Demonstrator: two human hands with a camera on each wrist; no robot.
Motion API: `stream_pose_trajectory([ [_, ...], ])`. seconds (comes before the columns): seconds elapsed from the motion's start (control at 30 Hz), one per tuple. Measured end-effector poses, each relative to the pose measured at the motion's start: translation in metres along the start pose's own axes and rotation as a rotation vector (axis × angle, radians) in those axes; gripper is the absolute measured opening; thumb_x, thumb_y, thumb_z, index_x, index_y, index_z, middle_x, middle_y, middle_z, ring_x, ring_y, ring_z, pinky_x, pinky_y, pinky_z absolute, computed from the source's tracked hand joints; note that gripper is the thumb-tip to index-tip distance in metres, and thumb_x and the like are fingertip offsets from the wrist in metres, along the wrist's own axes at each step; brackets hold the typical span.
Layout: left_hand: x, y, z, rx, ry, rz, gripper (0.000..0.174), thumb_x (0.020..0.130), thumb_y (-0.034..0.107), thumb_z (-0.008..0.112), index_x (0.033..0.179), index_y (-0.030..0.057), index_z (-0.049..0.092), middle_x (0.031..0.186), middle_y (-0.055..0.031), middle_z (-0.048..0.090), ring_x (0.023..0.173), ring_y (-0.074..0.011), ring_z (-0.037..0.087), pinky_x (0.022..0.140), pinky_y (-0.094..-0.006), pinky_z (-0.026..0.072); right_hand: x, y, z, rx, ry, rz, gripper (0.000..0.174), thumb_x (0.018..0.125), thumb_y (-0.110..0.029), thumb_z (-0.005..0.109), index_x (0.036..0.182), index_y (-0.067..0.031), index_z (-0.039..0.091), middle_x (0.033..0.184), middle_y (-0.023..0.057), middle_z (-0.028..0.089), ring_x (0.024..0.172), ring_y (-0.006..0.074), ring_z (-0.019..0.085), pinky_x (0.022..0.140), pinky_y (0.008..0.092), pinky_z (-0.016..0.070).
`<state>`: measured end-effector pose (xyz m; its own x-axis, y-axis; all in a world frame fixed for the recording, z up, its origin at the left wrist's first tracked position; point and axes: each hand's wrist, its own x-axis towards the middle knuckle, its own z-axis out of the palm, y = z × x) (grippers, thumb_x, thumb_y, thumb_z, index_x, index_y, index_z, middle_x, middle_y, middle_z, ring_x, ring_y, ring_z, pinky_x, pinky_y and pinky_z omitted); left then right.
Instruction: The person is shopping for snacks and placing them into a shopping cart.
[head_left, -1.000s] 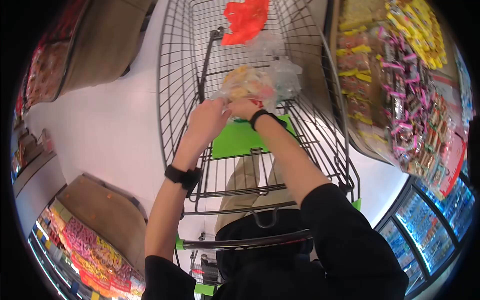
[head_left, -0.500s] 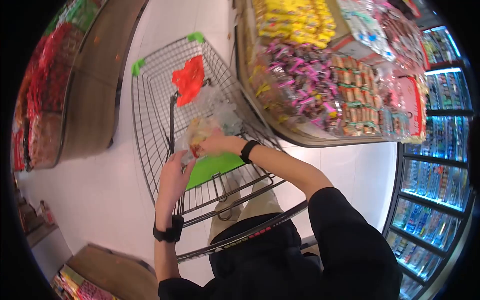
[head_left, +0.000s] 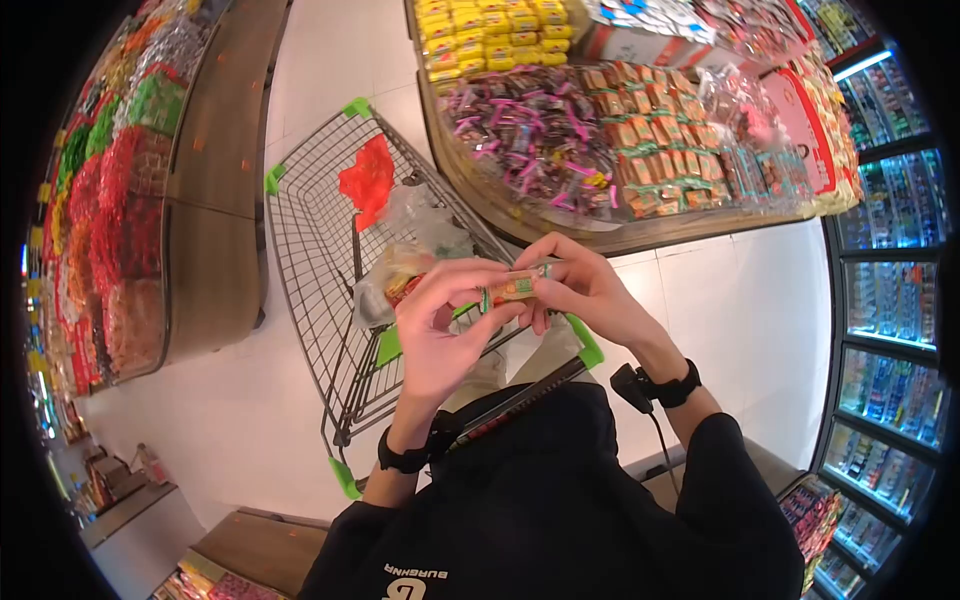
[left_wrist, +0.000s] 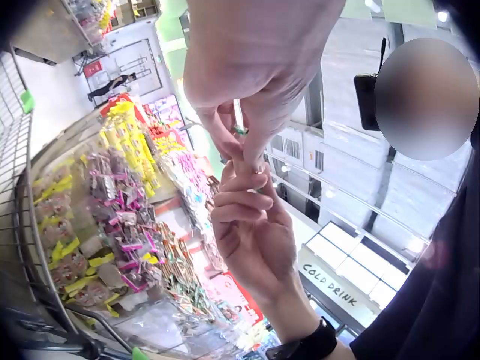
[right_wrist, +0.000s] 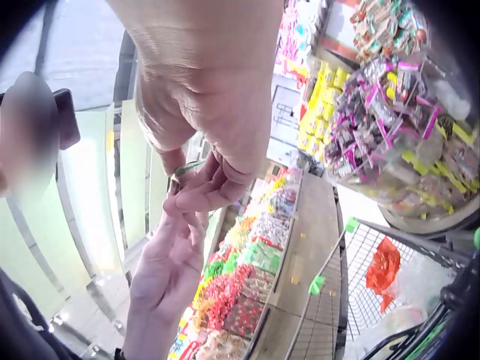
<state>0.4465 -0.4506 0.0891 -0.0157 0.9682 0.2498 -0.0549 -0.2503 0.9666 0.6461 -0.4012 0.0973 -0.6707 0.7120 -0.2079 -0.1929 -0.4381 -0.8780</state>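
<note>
Evidently pinches a small wrapped snack (head_left: 514,290) near mid-frame in the head view, left hand (head_left: 436,335) to right hand (head_left: 600,300), perhaps to steady the printed face. Carries bags (head_left: 410,215) in a wire cart (head_left: 274,179), likely keeping both hands free; shows packets piled on a wood-edged tabletop (head_left: 650,240), upper right. In the left wrist view, hides most of the snack; shows a "COLD DRINK" sign (left_wrist: 328,286), lower right. In the right wrist view, shows sweets (right_wrist: 247,285), lower centre.
</note>
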Motion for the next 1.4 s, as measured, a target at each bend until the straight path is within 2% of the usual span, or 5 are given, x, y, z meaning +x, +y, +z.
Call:
stream_pose_trajectory([
  [0.23,0.033,0.007,0.096,-0.070,-0.023,-0.029,0.053,0.074,-0.010,0.079,0.123,-0.0039,0.059,0.111,-0.0134,0.068,0.100,-0.0177,0.066,0.087,-0.0294,0.0524,-0.056,-0.037,-0.065,-0.198,0.162,-0.265,0.039,0.086,-0.002,0.076,0.121,-0.0018,0.058,0.109,0.0047,0.068,0.101,0.0121,0.066,0.093,0.0298,0.0504],
  [0.53,0.078,0.008,0.219,0.065,-0.047,0.147,0.056,0.073,-0.007,0.082,0.124,-0.0041,0.059,0.106,-0.0111,0.070,0.096,-0.0158,0.066,0.087,-0.0307,0.0519,-0.114,-0.079,-0.167,-0.192,0.159,-0.451,0.039,0.086,-0.003,0.076,0.122,-0.0028,0.059,0.119,0.0059,0.063,0.110,0.0139,0.062,0.095,0.0314,0.0510],
  [0.87,0.094,0.004,0.304,0.323,-0.062,0.295,0.036,0.065,0.002,0.091,0.097,0.0025,0.074,0.098,-0.0087,0.066,0.082,-0.0169,0.068,0.072,-0.0283,0.0560,-0.138,-0.090,-0.227,0.009,0.373,-0.424,0.027,0.101,-0.007,0.057,0.126,-0.0023,0.051,0.101,0.0050,0.067,0.092,0.0068,0.059,0.082,0.0242,0.0483],
  [1.23,0.101,-0.006,0.337,0.382,0.095,0.394,0.035,0.065,0.007,0.092,0.093,-0.0019,0.073,0.092,-0.0104,0.070,0.080,-0.0160,0.068,0.066,-0.0269,0.0570,-0.158,-0.104,-0.245,-0.019,0.345,-0.413,0.025,0.104,-0.016,0.055,0.117,0.0032,0.064,0.094,0.0022,0.065,0.083,0.0060,0.060,0.074,0.0227,0.0494],
  [1.4,0.096,-0.012,0.331,0.384,0.107,0.414,0.042,0.067,0.004,0.090,0.103,-0.0013,0.071,0.109,-0.0129,0.067,0.086,-0.0176,0.068,0.069,-0.0290,0.0572,-0.154,-0.116,-0.240,-0.054,0.333,-0.344,0.027,0.103,-0.016,0.055,0.121,0.0041,0.062,0.085,0.0046,0.066,0.071,0.0082,0.062,0.065,0.0250,0.0511],
])
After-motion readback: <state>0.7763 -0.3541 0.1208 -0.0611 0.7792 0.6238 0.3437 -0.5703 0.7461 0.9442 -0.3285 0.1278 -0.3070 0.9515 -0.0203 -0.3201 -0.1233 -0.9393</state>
